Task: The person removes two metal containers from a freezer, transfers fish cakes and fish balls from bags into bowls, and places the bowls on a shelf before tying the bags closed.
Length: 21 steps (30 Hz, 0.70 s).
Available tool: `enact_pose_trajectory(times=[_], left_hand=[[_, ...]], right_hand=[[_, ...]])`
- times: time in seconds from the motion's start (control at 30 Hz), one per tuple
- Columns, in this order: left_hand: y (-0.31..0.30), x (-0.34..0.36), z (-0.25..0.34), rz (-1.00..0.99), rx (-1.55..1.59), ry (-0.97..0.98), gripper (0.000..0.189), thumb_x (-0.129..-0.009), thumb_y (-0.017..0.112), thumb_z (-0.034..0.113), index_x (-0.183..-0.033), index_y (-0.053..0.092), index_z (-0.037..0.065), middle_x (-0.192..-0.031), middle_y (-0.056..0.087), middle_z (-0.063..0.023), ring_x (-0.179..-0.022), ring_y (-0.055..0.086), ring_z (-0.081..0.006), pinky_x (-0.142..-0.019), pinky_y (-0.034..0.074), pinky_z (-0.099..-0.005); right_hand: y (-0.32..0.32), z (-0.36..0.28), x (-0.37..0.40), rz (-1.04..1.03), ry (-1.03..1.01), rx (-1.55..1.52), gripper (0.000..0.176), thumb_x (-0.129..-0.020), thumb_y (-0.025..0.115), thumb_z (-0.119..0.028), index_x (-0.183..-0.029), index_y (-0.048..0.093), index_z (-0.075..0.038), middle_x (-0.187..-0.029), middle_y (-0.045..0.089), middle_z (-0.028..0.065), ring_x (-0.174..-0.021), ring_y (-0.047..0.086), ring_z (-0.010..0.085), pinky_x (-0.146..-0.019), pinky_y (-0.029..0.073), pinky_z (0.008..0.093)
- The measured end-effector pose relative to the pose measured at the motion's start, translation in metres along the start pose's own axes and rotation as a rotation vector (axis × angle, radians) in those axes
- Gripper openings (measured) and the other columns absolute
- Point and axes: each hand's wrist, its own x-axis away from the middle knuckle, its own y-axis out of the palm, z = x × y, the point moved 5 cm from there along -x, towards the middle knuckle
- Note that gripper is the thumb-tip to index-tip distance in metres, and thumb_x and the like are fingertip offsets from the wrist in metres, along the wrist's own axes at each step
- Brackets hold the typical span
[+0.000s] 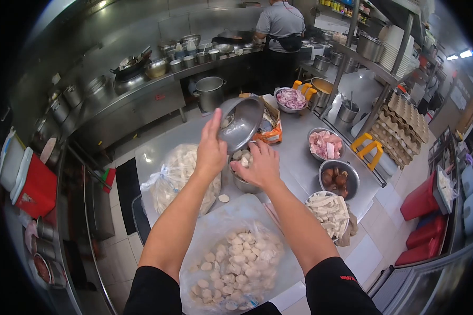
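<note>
At the centre of the steel table [298,163]: the steel pot [244,185], round pale pieces [242,156] showing in its mouth; take it as your clock's hub.
Left hand: yours [211,152] is closed on the steel bowl [240,126] by its rim, at twelve o'clock — tipped on edge, seemingly to clear the fingers below.
Right hand: yours [260,164] is partly spread over the pot's mouth; whether it pinches a piece, you cannot tell.
Bags: at six o'clock, a clear bag of round pieces [242,262] lies on a pale plastic tray [242,206], probably so spills stay contained; at nine, a knotted bag of pale pieces [186,173].
Ingredient bowls: sliced onion [291,98] at one, raw meat [326,144] at two, brown mushrooms [335,181] at three, white strips [328,212] at four — apparently ringed within your reach.
</note>
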Motion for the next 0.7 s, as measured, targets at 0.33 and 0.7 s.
enact_pose_trajectory(times=[0.33,0.7], left_hand=[[-0.008,-0.002,-0.059,0.102,0.557,-0.342,0.08,-0.081,0.039,-0.008,-0.155,0.017,0.009,-0.146,0.043,-0.0171,-0.134,0.045,-0.0261,-0.11,0.036,-0.0331],[-0.028,0.0,0.002,-0.043,0.485,-0.307,0.076,-0.082,0.043,-0.001,-0.154,0.028,0.015,-0.143,0.047,-0.0218,-0.127,0.051,-0.0279,-0.106,0.04,-0.0347]], right_hand=[[-0.01,0.001,-0.009,0.192,-0.02,-0.043,0.057,-0.086,0.069,-0.033,-0.131,0.053,-0.002,-0.134,0.051,0.0186,-0.125,0.047,0.0349,-0.104,0.035,0.0504],[-0.013,-0.067,-0.073,-0.299,-0.211,-0.331,0.014,-0.083,0.065,-0.014,-0.091,0.07,-0.004,-0.096,0.062,0.0206,-0.092,0.062,0.0407,-0.081,0.051,0.0478]])
